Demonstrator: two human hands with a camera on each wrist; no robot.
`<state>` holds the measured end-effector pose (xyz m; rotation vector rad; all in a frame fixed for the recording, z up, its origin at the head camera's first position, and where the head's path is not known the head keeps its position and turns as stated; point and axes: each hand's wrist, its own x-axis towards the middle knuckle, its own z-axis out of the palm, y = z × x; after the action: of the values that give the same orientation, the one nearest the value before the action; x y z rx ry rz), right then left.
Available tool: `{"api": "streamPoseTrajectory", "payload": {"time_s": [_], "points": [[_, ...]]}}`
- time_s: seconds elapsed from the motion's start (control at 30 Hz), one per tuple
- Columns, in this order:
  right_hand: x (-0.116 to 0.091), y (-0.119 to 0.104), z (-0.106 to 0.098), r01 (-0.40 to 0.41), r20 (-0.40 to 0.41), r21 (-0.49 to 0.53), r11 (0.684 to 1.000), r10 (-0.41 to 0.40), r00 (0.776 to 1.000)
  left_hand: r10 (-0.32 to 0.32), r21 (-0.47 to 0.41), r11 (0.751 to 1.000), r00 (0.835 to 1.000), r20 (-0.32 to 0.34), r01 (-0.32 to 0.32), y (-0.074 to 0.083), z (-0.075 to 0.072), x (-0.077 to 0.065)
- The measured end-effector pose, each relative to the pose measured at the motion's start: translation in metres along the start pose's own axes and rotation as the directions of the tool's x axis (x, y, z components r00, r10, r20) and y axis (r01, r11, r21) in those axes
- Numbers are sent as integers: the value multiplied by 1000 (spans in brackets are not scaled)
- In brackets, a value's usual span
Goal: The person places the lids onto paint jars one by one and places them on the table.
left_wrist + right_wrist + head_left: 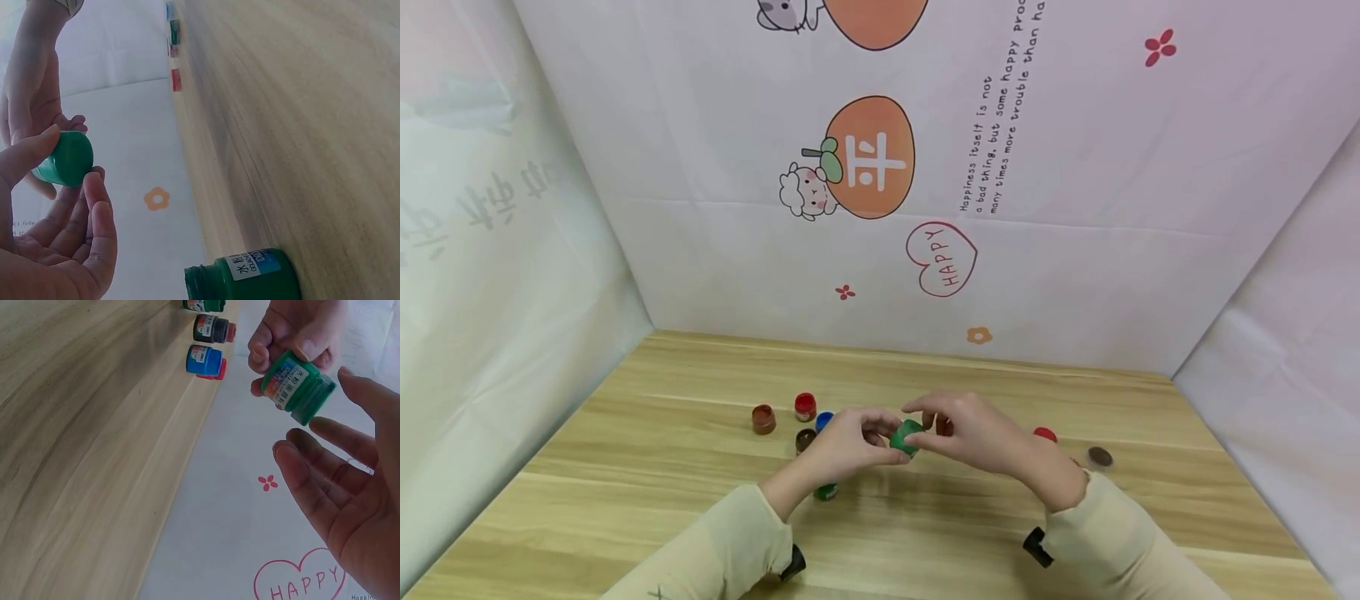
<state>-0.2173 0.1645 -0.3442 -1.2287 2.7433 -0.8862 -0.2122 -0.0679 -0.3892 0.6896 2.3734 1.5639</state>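
Observation:
In the head view my left hand point(859, 437) holds a small green paint jar point(906, 432) between thumb and fingers above the table. My right hand point(973, 429) is at the jar's other side. In the right wrist view the jar point(287, 384) lies tilted, its label showing and its narrower green end towards the right hand point(344, 481). The right fingers are spread and fairly straight, index fingertip right at that end. From the left wrist the jar's smooth green end point(75, 159) shows beside the left thumb. Another green jar point(256, 275) with a threaded neck stands below.
Left on the wooden table point(685, 467) are a reddish-brown jar point(763, 419), a red jar point(805, 406), a blue jar point(824, 421) and a dark brown jar point(805, 440). A red lid point(1045, 434) and a brown lid point(1101, 456) lie at right. Printed sheets enclose the table.

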Motion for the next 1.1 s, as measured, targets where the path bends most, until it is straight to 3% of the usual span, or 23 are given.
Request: {"api": "streamPoseTrajectory", "payload": {"time_s": [0.1,0.3,0.47,0.7,1.1], "points": [[-1,1,-3,26,6,53,998,-27,1000,-10,-3,1000,1000,1,10,0,-1,0],[-1,5,-3,191,7,92,977,-192,981,4,1,1000,1000,4,-4,3,-1,-1],[-1,6,-1,231,18,87,969,-234,972,8,0,1000,1000,9,-8,2,0,-1],[0,5,0,139,32,130,982,-145,989,-12,-26,1000,1000,4,12,0,0,-1],[1,-1,7,29,-21,-15,999,-29,999,-18,-13,1000,1000,-18,18,1,2,-1]]}}
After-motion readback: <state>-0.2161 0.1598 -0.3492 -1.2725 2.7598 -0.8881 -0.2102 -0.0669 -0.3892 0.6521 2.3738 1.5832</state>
